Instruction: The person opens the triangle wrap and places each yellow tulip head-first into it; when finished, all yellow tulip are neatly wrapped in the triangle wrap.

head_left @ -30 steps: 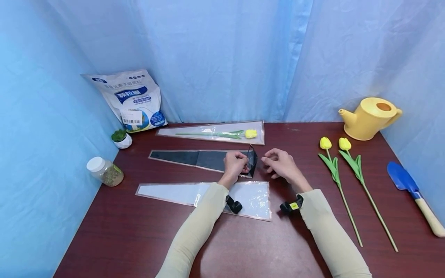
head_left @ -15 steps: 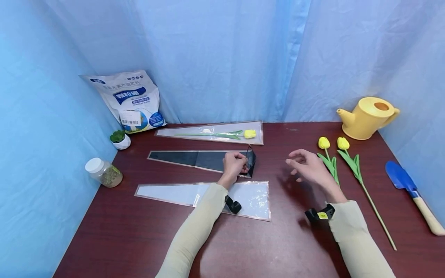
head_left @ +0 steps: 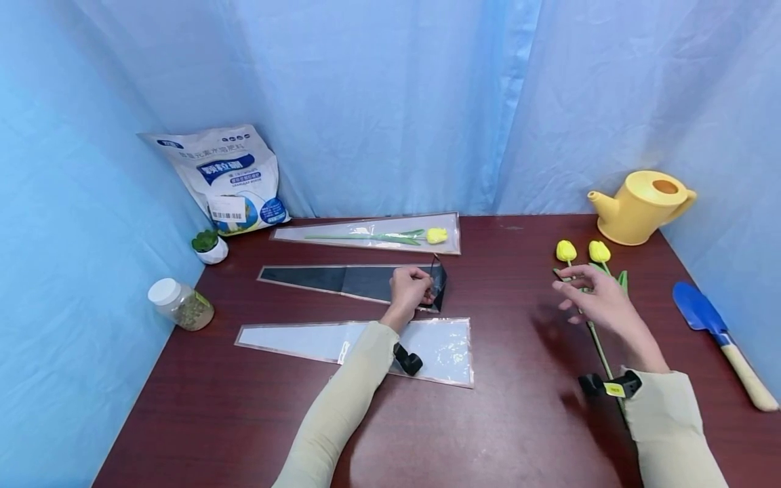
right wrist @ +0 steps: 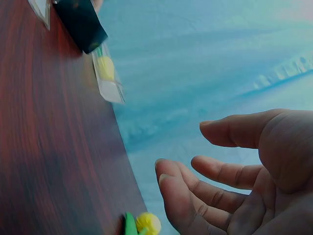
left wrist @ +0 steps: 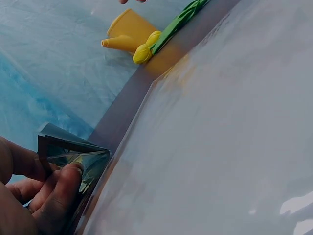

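Note:
My left hand (head_left: 410, 293) pinches the wide end of a black flower sleeve (head_left: 317, 276) lying mid-table. In the left wrist view the mouth of this sleeve (left wrist: 73, 144) gapes beside my fingertips. My right hand (head_left: 604, 301) is over two yellow artificial tulips, the left one (head_left: 566, 251) and the right one (head_left: 599, 252), and partly covers their leaves and stems. The right wrist view shows its fingers (right wrist: 215, 196) loosely bent, thumb apart, holding nothing. A white sleeve (head_left: 287, 339) lies nearer, under my left forearm. Behind the black one, a clear sleeve (head_left: 295, 232) contains another yellow tulip (head_left: 436, 236).
A yellow watering can (head_left: 637, 210) stands at the back right, and a blue trowel (head_left: 695, 305) lies along the right side. On the left are a fertilizer bag (head_left: 234, 183), a small potted succulent (head_left: 211, 249) and a white-lidded jar (head_left: 192, 312). Blue curtains enclose the table.
My right hand has moved right, from beside the black sleeve's mouth to over the tulips. My left hand keeps its pinch on the sleeve.

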Tool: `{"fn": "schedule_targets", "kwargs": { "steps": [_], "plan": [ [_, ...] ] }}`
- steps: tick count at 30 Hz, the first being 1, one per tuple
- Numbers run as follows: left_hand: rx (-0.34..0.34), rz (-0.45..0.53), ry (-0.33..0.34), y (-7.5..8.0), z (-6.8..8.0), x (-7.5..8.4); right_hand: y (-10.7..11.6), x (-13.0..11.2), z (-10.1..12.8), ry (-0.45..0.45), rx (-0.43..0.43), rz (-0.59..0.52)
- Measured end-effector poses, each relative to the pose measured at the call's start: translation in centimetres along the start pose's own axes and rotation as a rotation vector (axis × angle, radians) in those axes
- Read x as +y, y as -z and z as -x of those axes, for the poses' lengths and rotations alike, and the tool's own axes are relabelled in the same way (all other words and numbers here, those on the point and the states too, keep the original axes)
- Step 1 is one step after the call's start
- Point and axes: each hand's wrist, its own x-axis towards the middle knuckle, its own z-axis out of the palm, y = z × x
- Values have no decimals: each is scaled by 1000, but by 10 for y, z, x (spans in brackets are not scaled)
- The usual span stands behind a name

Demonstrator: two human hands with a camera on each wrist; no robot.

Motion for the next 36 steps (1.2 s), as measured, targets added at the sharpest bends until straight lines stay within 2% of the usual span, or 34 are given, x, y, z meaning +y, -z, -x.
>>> {"fn": "schedule_targets", "kwargs": {
  "steps": [6, 14, 19, 23, 36],
  "plan": [
    [-2, 2, 2, 1, 1, 1, 17, 13, 9, -32, 52, 14],
    [5, 2, 7, 1, 1, 2, 38, 37, 20, -102, 68, -64],
    [-1, 0, -1, 0, 1, 1, 49, 54, 28, -88, 109, 20],
    [-7, -3, -1, -1, 1, 1, 56, 68, 35, -113, 119, 99],
    [-3, 24, 11, 0, -2, 1, 67, 96, 43, -141, 22, 260]
  ]
}}
